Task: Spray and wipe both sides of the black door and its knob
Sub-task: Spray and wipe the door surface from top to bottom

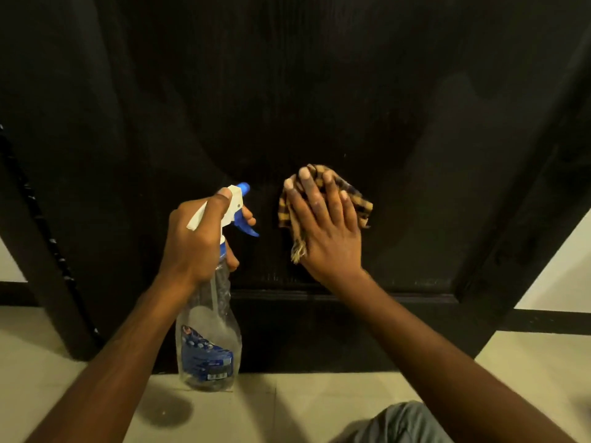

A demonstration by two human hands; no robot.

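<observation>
Head view.

- Black door (319,91): fills the field ahead of and above both hands. A raised horizontal moulding (351,297) crosses it just below the right wrist.
- Dark upright edge (41,251): well to the left of the left hand, slanting down to the floor.
- Floor (319,407): pale tiles beneath both forearms, with a dark round patch (172,407) under the left forearm.
- White wall (569,270) with black skirting (550,321): well to the right of the right arm.
- Grey-blue clothing (403,423): at the bottom edge, below the right forearm.
- Spray bottle (211,340): clear plastic with a blue label, hanging below the left hand. Its base shows against the floor tiles; whether it touches them cannot be told. The white-and-blue spray head (238,203) points at the door, just to the left of the cloth.
- Checked cloth (358,199): yellow and dark, bunched, with a frayed corner hanging beside the right palm. It lies against the door panel above the moulding.
- Left hand (198,238): curled round the bottle neck, thumb laid over the top of the spray head, one finger on the blue trigger.
- Right hand (326,225): fingers straight and slightly spread, palm pressing the cloth flat on the door. Nothing stands between either hand and the door face.
</observation>
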